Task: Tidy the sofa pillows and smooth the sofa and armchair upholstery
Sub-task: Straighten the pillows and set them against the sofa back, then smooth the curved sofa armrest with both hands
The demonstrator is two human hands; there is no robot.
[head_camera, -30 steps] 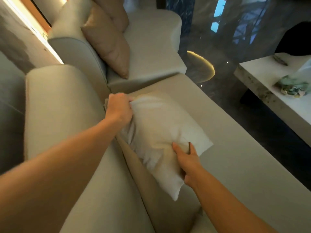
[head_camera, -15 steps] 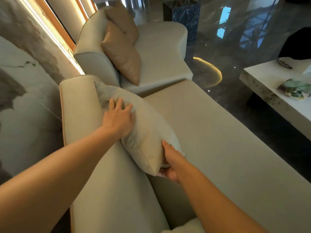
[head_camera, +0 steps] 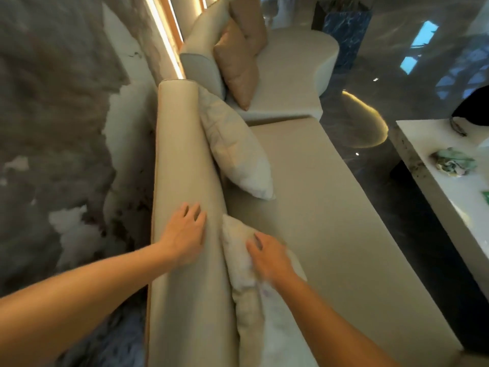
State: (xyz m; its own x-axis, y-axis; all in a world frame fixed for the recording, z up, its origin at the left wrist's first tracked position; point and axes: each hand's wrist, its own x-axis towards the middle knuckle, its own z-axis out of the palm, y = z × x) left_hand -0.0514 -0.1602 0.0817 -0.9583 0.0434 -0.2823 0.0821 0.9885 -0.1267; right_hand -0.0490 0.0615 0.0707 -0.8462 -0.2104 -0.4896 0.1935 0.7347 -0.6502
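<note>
Glossy dark floor [head_camera: 370, 83], marble wall [head_camera: 53, 102]

Cream sofa [head_camera: 330, 221], long flat seat with a rounded backrest [head_camera: 182, 160]. One pale pillow [head_camera: 235, 147] leans against the backrest, lower corner on the seat. A second pale pillow [head_camera: 251, 287] stands nearer, also against the backrest. Beyond, a curved armchair [head_camera: 296, 75] carries two tan pillows [head_camera: 238, 62]. White surface [head_camera: 449, 197] at right holds a crumpled green cloth [head_camera: 453, 161].

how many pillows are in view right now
4: two tan pillows on the armchair, one cream pillow leaning against the sofa backrest, one under the right hand.
</note>
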